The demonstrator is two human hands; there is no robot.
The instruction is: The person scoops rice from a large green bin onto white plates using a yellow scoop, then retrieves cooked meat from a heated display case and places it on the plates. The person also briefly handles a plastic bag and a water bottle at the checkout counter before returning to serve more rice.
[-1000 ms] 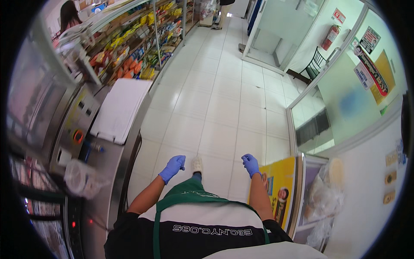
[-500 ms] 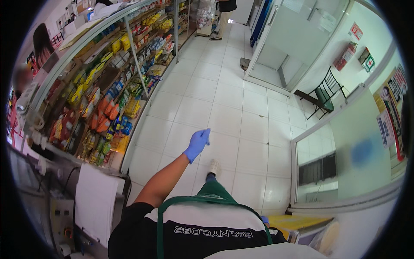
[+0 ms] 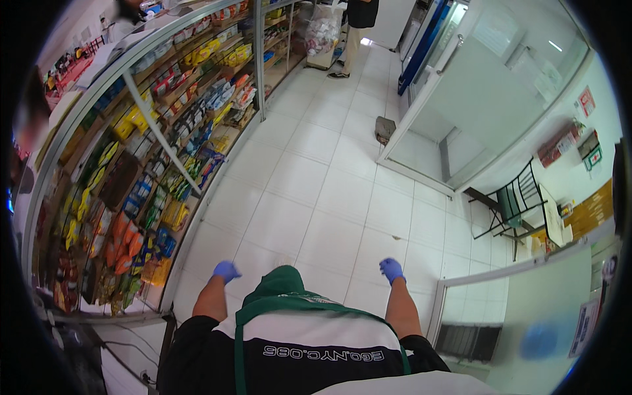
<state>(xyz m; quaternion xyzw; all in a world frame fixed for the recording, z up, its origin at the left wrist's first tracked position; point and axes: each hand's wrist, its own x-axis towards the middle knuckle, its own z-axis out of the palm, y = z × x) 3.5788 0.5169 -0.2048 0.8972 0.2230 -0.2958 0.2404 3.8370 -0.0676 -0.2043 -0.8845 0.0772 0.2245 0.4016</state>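
Observation:
Both hands wear blue gloves and swing free above the white tiled floor (image 3: 316,204). My left hand (image 3: 226,270) hangs near the foot of the display case, apart from it, its fingers loosely bent and nothing seen in them. My right hand (image 3: 391,268) is out in front on the other side, fingers curled in, with no object showing. Neither one touches anything. A green apron (image 3: 280,284) over my black and white shirt hangs between my forearms.
A glass display case (image 3: 141,217) full of colourful packets runs along the left. Ahead stand a person (image 3: 360,20) and a plastic-wrapped bundle (image 3: 322,33). To the right are a frosted glass door (image 3: 487,85), a dark chair (image 3: 513,204) and another glass panel (image 3: 526,322). A grey rag (image 3: 385,130) lies by the door.
I have moved forward along the aisle. My left hand has swung back toward the left, and my right hand has come forward into full view. The view has shifted past the counter end.

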